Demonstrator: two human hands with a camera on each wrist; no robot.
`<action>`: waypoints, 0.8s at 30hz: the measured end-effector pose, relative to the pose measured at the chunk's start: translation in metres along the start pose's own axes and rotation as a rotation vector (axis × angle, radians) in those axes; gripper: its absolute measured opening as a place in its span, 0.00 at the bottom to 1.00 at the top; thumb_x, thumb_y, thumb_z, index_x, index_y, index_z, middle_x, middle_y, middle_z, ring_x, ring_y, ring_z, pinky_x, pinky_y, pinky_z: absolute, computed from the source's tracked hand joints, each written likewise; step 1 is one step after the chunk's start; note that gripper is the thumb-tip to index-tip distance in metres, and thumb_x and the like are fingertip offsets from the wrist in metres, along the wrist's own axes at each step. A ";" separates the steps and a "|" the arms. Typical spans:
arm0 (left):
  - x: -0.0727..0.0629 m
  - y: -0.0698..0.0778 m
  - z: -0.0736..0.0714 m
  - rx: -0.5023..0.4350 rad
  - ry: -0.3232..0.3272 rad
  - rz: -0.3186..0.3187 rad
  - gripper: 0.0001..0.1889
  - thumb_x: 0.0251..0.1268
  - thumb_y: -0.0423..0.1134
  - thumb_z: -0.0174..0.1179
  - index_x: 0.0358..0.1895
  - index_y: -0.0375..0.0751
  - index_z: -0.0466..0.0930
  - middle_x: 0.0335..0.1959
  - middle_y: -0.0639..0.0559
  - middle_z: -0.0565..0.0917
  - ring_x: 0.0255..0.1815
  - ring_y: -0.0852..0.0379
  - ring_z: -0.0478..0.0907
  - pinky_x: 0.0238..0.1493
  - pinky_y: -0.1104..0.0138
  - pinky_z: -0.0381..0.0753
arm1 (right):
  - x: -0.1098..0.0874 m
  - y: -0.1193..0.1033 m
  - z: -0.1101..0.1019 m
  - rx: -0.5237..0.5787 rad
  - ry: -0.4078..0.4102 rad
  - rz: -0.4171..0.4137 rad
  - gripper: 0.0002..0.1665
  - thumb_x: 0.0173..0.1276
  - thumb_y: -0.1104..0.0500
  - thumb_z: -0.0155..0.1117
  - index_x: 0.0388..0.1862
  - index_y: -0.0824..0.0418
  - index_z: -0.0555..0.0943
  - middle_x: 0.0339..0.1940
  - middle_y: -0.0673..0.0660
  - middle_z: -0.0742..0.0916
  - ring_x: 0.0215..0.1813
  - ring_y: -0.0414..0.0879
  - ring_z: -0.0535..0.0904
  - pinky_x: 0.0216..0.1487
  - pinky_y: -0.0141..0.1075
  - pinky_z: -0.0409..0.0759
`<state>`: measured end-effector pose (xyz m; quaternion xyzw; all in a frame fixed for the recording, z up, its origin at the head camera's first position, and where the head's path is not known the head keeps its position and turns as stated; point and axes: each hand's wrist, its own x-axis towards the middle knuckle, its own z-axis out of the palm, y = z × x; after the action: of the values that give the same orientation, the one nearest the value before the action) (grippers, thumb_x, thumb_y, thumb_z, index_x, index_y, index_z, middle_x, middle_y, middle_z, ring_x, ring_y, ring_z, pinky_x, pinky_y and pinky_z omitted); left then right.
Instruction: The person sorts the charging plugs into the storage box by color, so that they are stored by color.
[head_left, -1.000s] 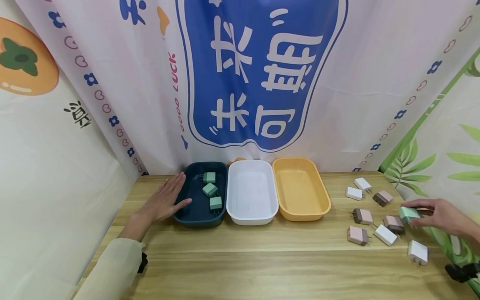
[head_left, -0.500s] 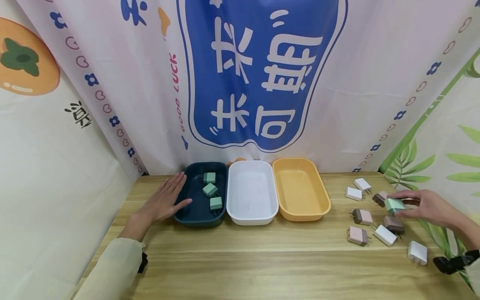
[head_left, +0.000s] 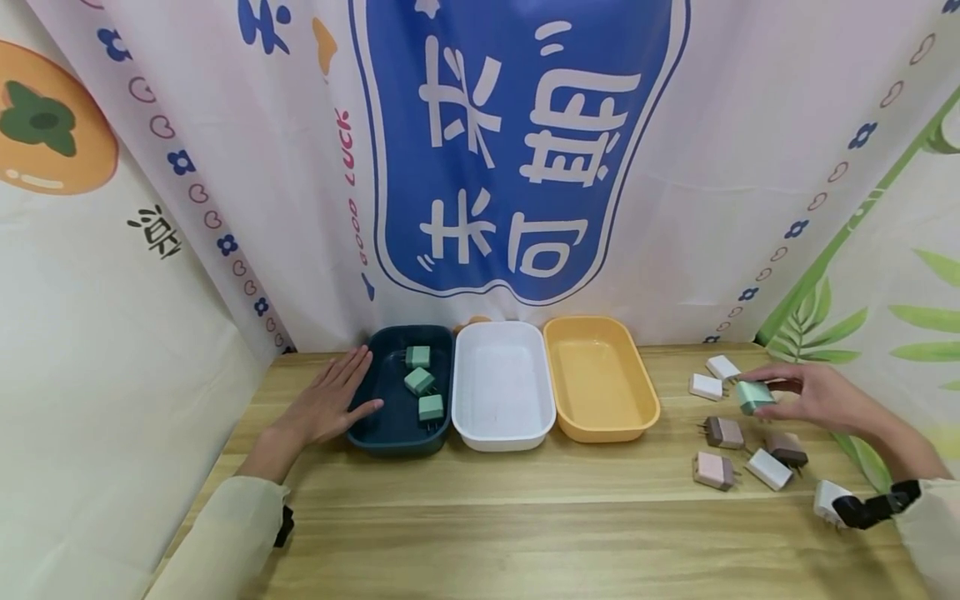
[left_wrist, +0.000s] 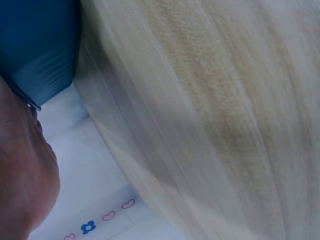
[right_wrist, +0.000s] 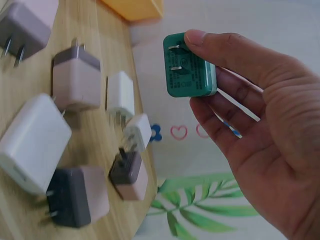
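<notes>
My right hand (head_left: 821, 400) pinches a green charger (right_wrist: 189, 67) between thumb and fingers, its two metal prongs showing in the right wrist view. In the head view this charger (head_left: 754, 397) is above the right-hand group, beside two white chargers (head_left: 706, 386). My left hand (head_left: 330, 400) lies with straight fingers along the left rim of the dark blue tray (head_left: 375, 433); the thumb reaches over the tray's edge. Inside that tray lie three green chargers (head_left: 419, 382). The left wrist view shows the tray's outer wall (left_wrist: 40, 55) and part of the hand (left_wrist: 25, 165).
A white tray (head_left: 504, 375) and a yellow tray (head_left: 600, 379) stand in a row to the right of the blue one. Pink-and-brown chargers (head_left: 714, 470) and white chargers (head_left: 768, 469) lie scattered on the wooden table (head_left: 525, 525). A printed curtain (head_left: 697, 208) hangs behind.
The right hand has carried the green charger leftward and slightly up in the head view, from the group's right edge toward the white chargers. The left hand stays at the blue tray.
</notes>
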<state>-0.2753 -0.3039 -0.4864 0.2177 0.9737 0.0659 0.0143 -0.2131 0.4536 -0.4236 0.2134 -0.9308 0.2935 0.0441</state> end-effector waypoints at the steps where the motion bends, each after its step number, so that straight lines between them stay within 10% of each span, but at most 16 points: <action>1: 0.000 0.000 0.000 0.001 0.001 -0.001 0.49 0.81 0.68 0.45 0.87 0.36 0.41 0.89 0.37 0.43 0.89 0.37 0.39 0.85 0.39 0.40 | 0.002 -0.003 0.000 -0.006 -0.007 -0.002 0.28 0.56 0.63 0.85 0.57 0.64 0.88 0.43 0.51 0.89 0.39 0.33 0.85 0.35 0.29 0.86; 24: 0.002 0.000 -0.001 0.027 0.003 0.003 0.49 0.81 0.68 0.46 0.87 0.37 0.42 0.89 0.37 0.43 0.89 0.36 0.39 0.85 0.38 0.40 | 0.053 -0.054 0.022 0.000 -0.056 -0.104 0.28 0.58 0.58 0.86 0.58 0.56 0.89 0.52 0.59 0.91 0.38 0.35 0.83 0.36 0.33 0.84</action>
<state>-0.2769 -0.3031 -0.4856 0.2193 0.9742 0.0530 0.0099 -0.2369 0.3812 -0.4024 0.2696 -0.9193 0.2847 0.0333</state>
